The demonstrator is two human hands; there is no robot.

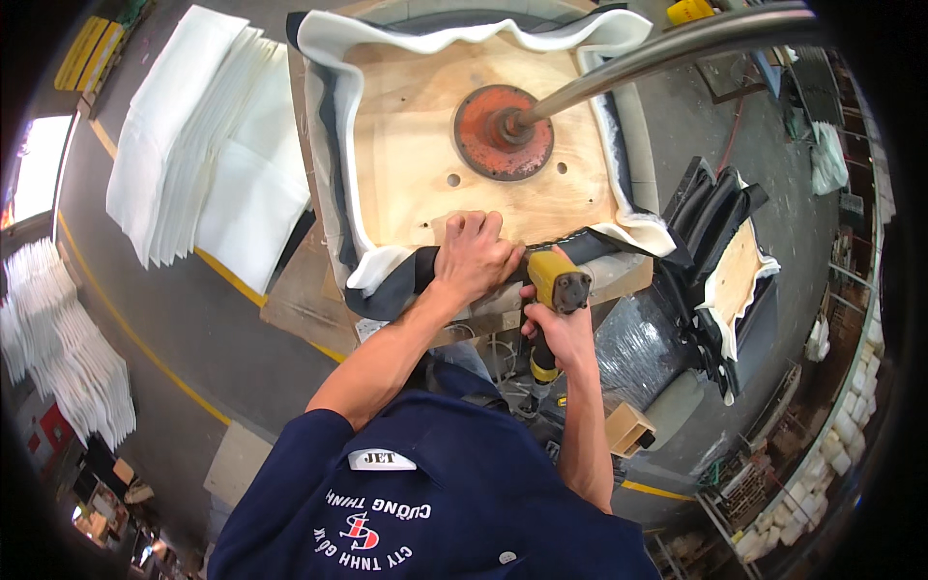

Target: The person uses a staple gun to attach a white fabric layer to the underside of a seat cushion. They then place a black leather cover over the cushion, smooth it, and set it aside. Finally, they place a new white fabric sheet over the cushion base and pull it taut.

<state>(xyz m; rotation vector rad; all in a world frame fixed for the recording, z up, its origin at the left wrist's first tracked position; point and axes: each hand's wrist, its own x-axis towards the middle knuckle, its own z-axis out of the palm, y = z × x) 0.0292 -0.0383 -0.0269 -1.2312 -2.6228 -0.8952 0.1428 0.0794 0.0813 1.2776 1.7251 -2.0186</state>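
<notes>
My right hand [563, 333] is wrapped round the grip of a yellow pneumatic staple gun [553, 274], whose nose is over the near edge of a plywood seat board [406, 145]. Just left of the gun, my left hand [472, 259] is closed, its fingers pressing the black cover fabric [411, 275] onto that edge. Right of the gun, the fabric is folded over the wood with a row of staples along it. Loose white padding [362, 193] and dark fabric stand up around the other sides. A red round clamp plate [483, 126] rests on the board.
A steel rod [667, 48] slants from the clamp plate to the upper right. White padding sheets [193, 126] are stacked at the left, with another stack [68, 338] farther out. Upholstered seat panels [735, 266] lie at the right, near a small wooden box [626, 428].
</notes>
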